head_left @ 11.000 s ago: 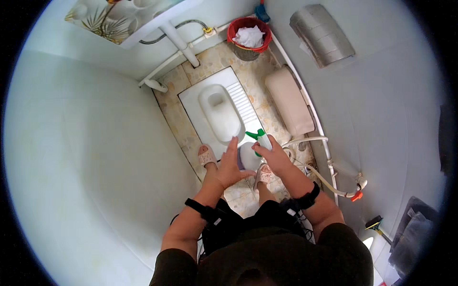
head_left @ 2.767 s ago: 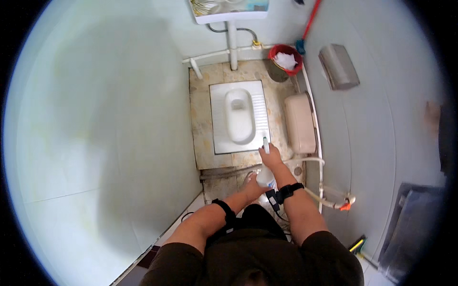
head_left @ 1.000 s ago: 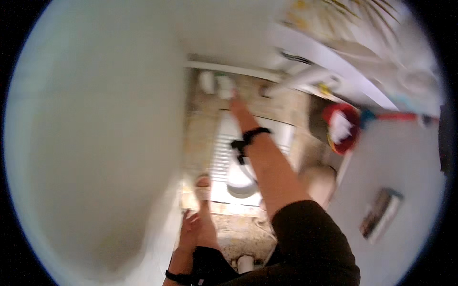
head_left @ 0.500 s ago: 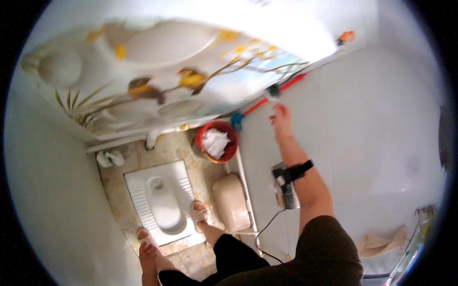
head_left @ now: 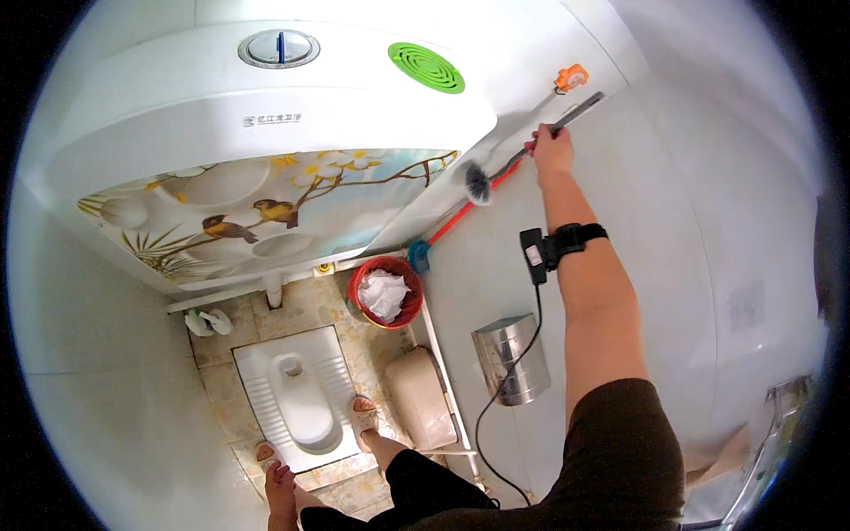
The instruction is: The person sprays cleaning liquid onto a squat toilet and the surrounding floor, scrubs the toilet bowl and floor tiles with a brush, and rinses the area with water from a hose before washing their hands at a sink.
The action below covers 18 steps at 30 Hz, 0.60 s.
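Observation:
My right hand (head_left: 554,149) is stretched up toward the right wall, its fingers wrapped round the grey handle of a toilet brush (head_left: 477,184). The brush's dark, pale-tipped bristle head points down and left, while the handle end sticks out beyond my hand to the upper right. Behind the brush, a red stick with a blue head (head_left: 419,256) leans in the corner. Low on the left, my left hand (head_left: 281,485) hangs by my leg with its fingers curled loosely together and nothing visible in them.
A white squat toilet (head_left: 249,372) lies between my feet. Beyond it are a red bin (head_left: 416,305) with white paper, a beige lidded bin (head_left: 423,398) and white bottles (head_left: 208,322). A metal box (head_left: 512,358) hangs on the right wall; a black cable (head_left: 487,398) trails from my wrist device.
The view has tilted up, so the white tank's top now shows. My right hand has moved up and right with the toilet brush, whose handle has come into sight. My left hand stays low.

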{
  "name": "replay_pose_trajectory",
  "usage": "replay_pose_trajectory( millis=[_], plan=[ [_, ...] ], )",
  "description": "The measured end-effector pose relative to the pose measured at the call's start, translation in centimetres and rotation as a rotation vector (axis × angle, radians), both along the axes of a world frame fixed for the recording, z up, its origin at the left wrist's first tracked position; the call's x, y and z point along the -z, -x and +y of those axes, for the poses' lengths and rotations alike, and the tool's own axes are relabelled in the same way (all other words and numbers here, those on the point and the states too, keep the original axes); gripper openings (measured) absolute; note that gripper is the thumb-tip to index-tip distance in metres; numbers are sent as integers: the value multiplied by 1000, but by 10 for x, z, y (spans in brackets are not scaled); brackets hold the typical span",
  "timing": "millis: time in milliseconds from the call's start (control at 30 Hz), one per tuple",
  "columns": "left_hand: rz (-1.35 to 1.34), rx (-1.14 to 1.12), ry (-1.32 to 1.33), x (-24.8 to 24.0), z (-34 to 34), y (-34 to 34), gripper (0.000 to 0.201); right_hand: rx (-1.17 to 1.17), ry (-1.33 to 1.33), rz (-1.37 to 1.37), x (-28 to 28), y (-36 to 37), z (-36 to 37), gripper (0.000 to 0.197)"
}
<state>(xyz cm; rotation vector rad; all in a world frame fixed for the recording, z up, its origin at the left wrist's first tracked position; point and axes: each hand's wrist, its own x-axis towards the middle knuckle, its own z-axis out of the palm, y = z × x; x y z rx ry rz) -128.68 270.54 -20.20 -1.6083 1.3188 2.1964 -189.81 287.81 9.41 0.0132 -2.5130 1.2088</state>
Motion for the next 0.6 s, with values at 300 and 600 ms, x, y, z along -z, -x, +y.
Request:
replay_pose_trajectory(
  millis=[300, 600],
  plan=[
    [147, 347, -341, -43, -11, 43, 24, -732, 550, -175, 58, -243, 24, 9],
    [153, 325, -898, -46, 32, 4, 32, -1250, -111, -482, 167, -548, -15, 30]
  ],
)
